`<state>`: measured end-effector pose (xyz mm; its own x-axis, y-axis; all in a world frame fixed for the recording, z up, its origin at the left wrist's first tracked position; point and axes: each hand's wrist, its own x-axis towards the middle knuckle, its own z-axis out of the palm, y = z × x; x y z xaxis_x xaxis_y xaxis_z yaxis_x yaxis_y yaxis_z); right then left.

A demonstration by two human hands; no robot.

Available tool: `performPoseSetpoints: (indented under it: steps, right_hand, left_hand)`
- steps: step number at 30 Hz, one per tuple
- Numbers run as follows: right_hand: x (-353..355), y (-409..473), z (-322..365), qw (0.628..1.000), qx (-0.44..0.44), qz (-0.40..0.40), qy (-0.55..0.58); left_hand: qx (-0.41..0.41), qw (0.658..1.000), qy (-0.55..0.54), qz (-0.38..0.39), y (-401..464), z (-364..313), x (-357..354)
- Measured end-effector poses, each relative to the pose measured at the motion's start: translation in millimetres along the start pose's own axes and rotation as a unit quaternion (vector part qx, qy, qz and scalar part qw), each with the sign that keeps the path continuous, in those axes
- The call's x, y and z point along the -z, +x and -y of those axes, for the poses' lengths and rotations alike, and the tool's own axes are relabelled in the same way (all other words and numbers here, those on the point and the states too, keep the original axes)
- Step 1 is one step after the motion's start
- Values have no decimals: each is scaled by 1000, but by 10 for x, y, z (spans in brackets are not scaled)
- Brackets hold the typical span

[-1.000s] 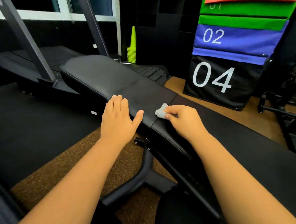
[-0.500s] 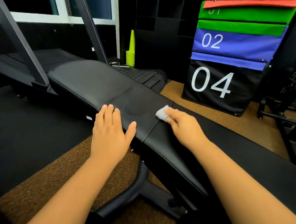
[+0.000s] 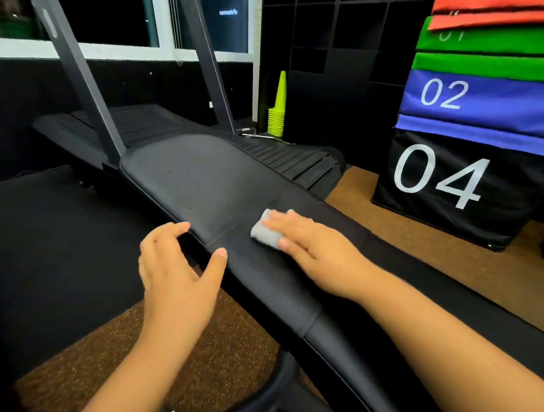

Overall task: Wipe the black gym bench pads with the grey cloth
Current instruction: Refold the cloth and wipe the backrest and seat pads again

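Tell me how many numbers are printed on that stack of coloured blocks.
3 at least. "04" is on the black bottom block, "02" on the blue block above, and a partly covered number, seemingly "01", on the green block. The orange top block is cropped, so more may be hidden.

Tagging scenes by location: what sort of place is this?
Almost certainly a gym: a padded bench, a treadmill behind it, stacked numbered plyo boxes, and yellow cones.
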<state>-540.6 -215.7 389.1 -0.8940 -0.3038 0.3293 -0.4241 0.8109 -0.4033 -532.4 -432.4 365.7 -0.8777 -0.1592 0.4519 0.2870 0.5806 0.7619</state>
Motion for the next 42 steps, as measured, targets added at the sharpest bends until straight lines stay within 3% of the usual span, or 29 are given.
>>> performPoseSetpoints:
  steps: [2, 4, 7, 10, 12, 18, 20, 22, 24, 27, 31, 39, 42]
  right_hand:
    - [108, 255, -300, 998, -64, -12, -11]
    - [134, 471, -447, 994, -110, -8, -21]
    - [-8, 516, -133, 998, -59, -9, -30]
    - [-197, 298, 369, 998, 50, 16, -30]
    - [-181, 289, 346, 996, 76, 35, -17]
    - [57, 981, -405, 990, -137, 13, -26]
    - [-25, 1012, -214, 995, -85, 6, -43]
    - [-177, 891, 185, 999, 27, 9, -43]
    - [-282, 780, 442, 995, 76, 48, -53]
    - [-197, 1018, 247, 993, 13, 83, -78]
    - [-81, 1254, 60, 993, -92, 65, -39]
    - [-200, 397, 488, 991, 84, 94, -39]
    - [-184, 341, 445, 989, 95, 107, -21]
  left_hand:
    - [142, 986, -73, 39, 98, 59, -30]
    - [246, 942, -209, 92, 192, 93, -57]
    - [282, 876, -358, 156, 252, 158, -87]
    - [281, 856, -405, 157, 247, 155, -81]
    - [279, 844, -429, 159, 230, 165, -73]
    - [270, 838, -442, 172, 229, 229, -72]
    - [264, 838, -446, 173, 218, 230, -73]
    - [252, 840, -448, 173, 225, 222, -80]
    - [252, 838, -455, 163, 236, 200, -87]
    - [258, 839, -453, 158, 226, 227, -125]
    - [266, 833, -453, 172, 218, 282, -104]
    - [255, 816, -468, 223, 168, 324, 116]
    - [280, 815, -465, 202, 211, 384, 243]
